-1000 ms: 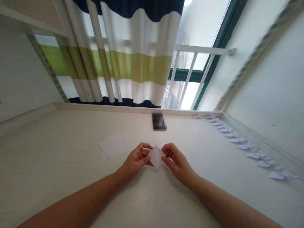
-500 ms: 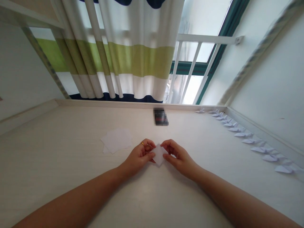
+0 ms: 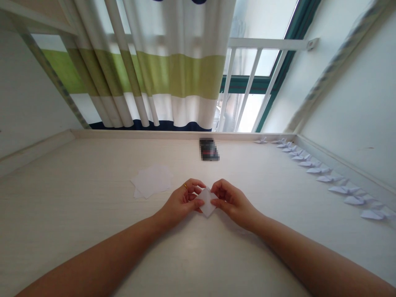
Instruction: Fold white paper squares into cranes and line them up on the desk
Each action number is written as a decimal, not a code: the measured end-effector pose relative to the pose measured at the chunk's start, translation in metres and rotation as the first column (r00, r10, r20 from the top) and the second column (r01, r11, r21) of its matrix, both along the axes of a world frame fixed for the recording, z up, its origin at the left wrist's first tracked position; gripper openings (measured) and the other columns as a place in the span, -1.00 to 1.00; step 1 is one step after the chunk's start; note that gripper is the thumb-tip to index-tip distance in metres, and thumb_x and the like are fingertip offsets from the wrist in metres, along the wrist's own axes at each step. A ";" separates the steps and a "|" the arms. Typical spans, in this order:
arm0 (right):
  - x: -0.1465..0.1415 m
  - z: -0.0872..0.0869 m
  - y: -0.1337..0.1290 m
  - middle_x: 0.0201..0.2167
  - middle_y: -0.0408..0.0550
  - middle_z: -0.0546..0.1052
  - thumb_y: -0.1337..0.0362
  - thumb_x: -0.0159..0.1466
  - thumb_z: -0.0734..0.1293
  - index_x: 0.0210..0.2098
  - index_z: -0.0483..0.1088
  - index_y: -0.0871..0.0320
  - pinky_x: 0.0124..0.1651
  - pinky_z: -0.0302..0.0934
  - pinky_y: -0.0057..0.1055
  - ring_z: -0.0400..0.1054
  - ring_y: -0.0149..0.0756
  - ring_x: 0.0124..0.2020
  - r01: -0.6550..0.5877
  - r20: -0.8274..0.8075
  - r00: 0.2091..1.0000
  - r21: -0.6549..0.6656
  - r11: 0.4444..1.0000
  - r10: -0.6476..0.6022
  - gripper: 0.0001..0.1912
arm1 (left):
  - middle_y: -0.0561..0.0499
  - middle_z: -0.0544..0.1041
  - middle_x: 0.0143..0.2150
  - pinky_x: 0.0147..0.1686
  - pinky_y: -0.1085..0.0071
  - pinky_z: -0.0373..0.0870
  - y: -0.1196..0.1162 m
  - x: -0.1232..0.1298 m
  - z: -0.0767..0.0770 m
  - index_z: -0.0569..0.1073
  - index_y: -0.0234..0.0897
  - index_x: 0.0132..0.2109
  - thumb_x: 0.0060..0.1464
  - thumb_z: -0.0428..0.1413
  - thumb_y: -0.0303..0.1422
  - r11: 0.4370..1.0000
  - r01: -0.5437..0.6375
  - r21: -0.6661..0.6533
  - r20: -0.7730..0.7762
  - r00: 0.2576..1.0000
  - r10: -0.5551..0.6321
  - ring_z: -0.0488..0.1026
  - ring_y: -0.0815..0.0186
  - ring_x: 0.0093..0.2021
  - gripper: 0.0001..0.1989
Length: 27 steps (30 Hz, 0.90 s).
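Note:
A small diamond of folded white paper [image 3: 207, 207] sits between my hands in the middle of the head view, one corner pointing toward me. My left hand [image 3: 186, 199], with a gold ring on one finger, pinches its left side, thumb on top. On the right side, my right hand [image 3: 230, 202] grips the paper between thumb and curled fingers. The fingertips beneath the paper are hidden. Left of my left hand, loose sheets of white paper [image 3: 153, 180] lie overlapping on the pale wooden surface [image 3: 77, 214].
Several folded white paper cranes [image 3: 326, 178] form a row along the right edge and into the far corner. A dark pixelated object [image 3: 209, 149] lies near the back ledge. Beyond it hang a striped curtain [image 3: 182, 76] and a white railing [image 3: 266, 43] before a window.
My thumbs have moved inward over the folded paper, and the right one now presses closer to its middle. The camera view has tilted slightly.

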State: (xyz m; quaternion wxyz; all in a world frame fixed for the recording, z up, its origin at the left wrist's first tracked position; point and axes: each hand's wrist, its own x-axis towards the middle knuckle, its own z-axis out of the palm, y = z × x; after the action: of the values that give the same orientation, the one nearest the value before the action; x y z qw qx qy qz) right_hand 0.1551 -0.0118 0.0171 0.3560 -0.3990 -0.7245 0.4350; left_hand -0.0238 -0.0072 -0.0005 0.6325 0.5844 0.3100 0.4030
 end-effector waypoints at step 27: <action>-0.006 0.005 -0.008 -0.53 -0.17 0.31 0.40 0.08 0.22 -0.41 0.24 0.15 -0.45 0.08 -0.48 0.16 -0.44 -0.51 -0.005 0.250 0.967 0.226 0.974 -0.053 -0.93 | 0.02 0.32 -0.27 -0.37 0.43 0.30 -0.002 -0.005 0.005 0.24 -0.21 -0.20 -0.06 -0.04 -0.52 0.911 -0.026 0.411 -0.390 0.899 0.201 0.36 0.37 -0.36 -0.78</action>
State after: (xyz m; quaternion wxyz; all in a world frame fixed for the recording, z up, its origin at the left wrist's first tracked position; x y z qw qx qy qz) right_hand 0.1493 -0.0202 0.0222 0.3083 -0.4175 -0.8036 0.2913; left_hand -0.0287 -0.0096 0.0040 0.3936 0.7538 0.3862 0.3575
